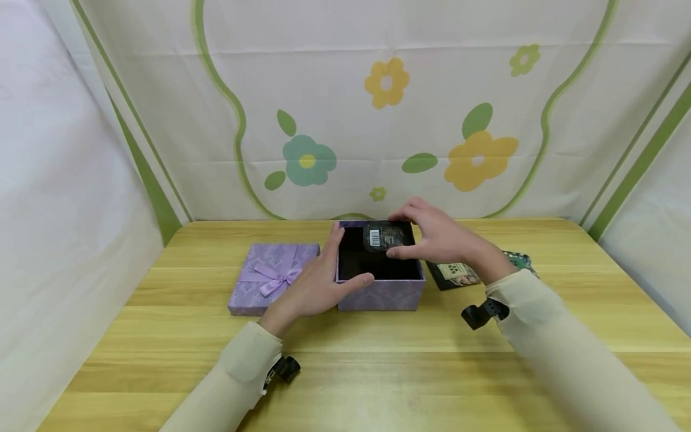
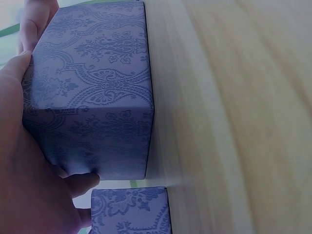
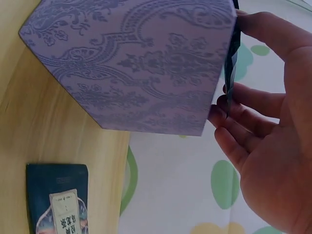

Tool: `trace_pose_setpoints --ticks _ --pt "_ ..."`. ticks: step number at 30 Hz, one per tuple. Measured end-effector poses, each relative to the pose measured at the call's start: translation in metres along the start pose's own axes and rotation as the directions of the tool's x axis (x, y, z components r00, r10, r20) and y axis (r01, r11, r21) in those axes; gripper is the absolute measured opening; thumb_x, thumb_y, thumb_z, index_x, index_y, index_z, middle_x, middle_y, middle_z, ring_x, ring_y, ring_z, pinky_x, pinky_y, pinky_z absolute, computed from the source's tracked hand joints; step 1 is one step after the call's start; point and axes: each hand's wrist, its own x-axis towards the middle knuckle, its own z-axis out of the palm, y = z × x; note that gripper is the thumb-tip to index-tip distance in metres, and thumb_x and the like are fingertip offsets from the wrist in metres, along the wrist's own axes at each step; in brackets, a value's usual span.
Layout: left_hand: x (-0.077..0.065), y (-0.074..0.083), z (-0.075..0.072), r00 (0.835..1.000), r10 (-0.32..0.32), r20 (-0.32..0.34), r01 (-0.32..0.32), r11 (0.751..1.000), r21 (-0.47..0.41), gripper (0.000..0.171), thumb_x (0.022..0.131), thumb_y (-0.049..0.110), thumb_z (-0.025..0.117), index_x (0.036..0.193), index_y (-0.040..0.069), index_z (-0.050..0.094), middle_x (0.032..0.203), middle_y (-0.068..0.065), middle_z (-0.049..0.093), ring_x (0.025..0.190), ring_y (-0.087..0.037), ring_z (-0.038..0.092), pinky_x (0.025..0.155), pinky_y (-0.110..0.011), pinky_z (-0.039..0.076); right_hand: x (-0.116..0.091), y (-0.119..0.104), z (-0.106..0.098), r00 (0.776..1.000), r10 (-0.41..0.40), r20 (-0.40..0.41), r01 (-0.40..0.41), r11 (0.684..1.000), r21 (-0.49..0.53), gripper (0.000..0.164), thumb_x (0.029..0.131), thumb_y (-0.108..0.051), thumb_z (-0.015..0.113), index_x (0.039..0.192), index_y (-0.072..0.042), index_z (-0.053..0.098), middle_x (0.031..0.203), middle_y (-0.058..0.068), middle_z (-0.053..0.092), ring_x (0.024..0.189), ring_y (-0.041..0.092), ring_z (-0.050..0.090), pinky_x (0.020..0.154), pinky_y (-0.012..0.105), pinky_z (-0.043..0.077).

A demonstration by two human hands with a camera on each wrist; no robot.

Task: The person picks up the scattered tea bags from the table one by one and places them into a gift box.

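Observation:
A purple patterned gift box [image 1: 380, 295], lined in black, stands lidless on the table. My left hand [image 1: 318, 279] holds its near left corner, fingers along the left side and thumb at the front rim. In the left wrist view the fingertips [image 2: 87, 183] press the box's side wall. Over the box opening, my right hand [image 1: 439, 237] pinches a flat dark packet [image 1: 378, 236] between thumb and fingers; a white barcode label faces up. The right wrist view shows the packet [image 3: 231, 73] edge-on at the box rim.
Left of the box lies its purple lid [image 1: 278, 261] with a ribbon bow. To the right, partly under my right forearm, are a dark printed packet [image 1: 456, 277] and a green patterned piece [image 1: 519, 260]. A floral cloth [image 1: 345, 108] hangs behind the wooden table [image 1: 356, 372].

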Motion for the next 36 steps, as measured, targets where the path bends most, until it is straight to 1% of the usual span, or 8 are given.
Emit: trace_pose_setpoints --ticks 5,10,15,22,24,28,32,36 --pt "-0.001 -0.001 -0.001 1.0 -0.006 0.001 0.006 1.0 -0.006 0.116 0.087 0.087 0.059 0.169 0.043 -0.011 0.177 0.018 -0.009 0.159 -0.041 0.035 0.12 -0.067 0.039 0.006 -0.002 0.008 1.0 -0.014 0.021 0.014 1.0 -0.003 0.071 0.091 -0.048 0.082 0.146 -0.008 0.061 0.139 0.009 0.056 0.126 0.029 0.057 0.112 0.054 0.046" --pt "-0.002 -0.002 -0.002 1.0 -0.009 0.001 0.009 1.0 -0.012 0.117 0.087 0.087 0.059 0.169 0.042 -0.012 0.179 0.013 -0.003 0.157 -0.041 0.037 0.118 -0.065 0.041 0.012 -0.005 0.016 0.999 -0.013 0.036 0.014 1.0 -0.017 0.07 0.089 -0.046 0.084 0.144 -0.01 0.062 0.138 0.009 0.055 0.12 0.027 0.058 0.108 0.051 0.049" --pt "-0.003 -0.002 -0.002 1.0 -0.004 0.001 0.004 1.0 -0.018 0.116 0.088 0.086 0.059 0.169 0.043 -0.013 0.18 0.01 -0.003 0.157 -0.041 0.037 0.117 -0.064 0.042 0.014 -0.007 0.023 0.998 0.0 0.066 0.001 1.0 -0.024 0.071 0.09 -0.047 0.083 0.147 -0.011 0.06 0.144 0.01 0.052 0.127 0.03 0.058 0.11 0.054 0.049" --pt "-0.003 -0.002 -0.002 1.0 -0.004 -0.001 0.004 1.0 -0.016 0.117 0.088 0.085 0.06 0.169 0.042 -0.013 0.18 0.008 0.003 0.15 -0.039 0.047 0.111 -0.06 0.048 0.016 -0.008 0.03 0.996 0.004 0.088 0.004 0.997 -0.083 0.071 0.089 -0.047 0.084 0.146 -0.011 0.061 0.144 0.01 0.055 0.13 0.033 0.058 0.111 0.054 0.049" --pt "-0.003 -0.003 -0.002 1.0 0.0 0.0 0.0 1.0 -0.014 0.116 0.089 0.085 0.059 0.169 0.042 -0.013 0.18 0.009 0.001 0.152 -0.04 0.045 0.112 -0.062 0.047 0.017 -0.008 0.032 0.996 -0.001 0.091 0.011 0.994 -0.108 0.07 0.089 -0.046 0.084 0.145 -0.011 0.062 0.145 0.011 0.055 0.131 0.034 0.057 0.112 0.055 0.048" --pt "-0.004 -0.002 -0.003 1.0 0.007 0.005 -0.007 1.0 -0.009 0.115 0.089 0.085 0.058 0.168 0.042 -0.014 0.179 0.012 -0.006 0.157 -0.042 0.038 0.117 -0.067 0.042 0.018 -0.009 0.035 0.996 -0.02 0.092 0.034 0.987 -0.158 0.069 0.089 -0.045 0.084 0.144 -0.01 0.063 0.145 0.013 0.056 0.133 0.036 0.056 0.115 0.058 0.044" --pt "-0.005 -0.001 -0.003 1.0 0.01 0.009 -0.01 1.0 -0.008 0.115 0.089 0.086 0.057 0.168 0.042 -0.014 0.178 0.014 -0.01 0.158 -0.042 0.034 0.119 -0.069 0.039 0.018 -0.009 0.037 0.996 -0.028 0.09 0.045 0.981 -0.187 0.067 0.089 -0.045 0.084 0.143 -0.009 0.065 0.145 0.013 0.058 0.134 0.036 0.056 0.116 0.061 0.04" --pt "-0.006 -0.001 -0.004 1.0 0.006 0.011 -0.006 1.0 -0.01 0.114 0.089 0.085 0.058 0.168 0.043 -0.014 0.177 0.017 -0.012 0.16 -0.041 0.032 0.12 -0.069 0.038 0.018 -0.01 0.039 0.996 -0.037 0.081 0.054 0.976 -0.211 0.067 0.089 -0.047 0.084 0.141 -0.009 0.066 0.143 0.013 0.06 0.134 0.035 0.057 0.117 0.061 0.04"
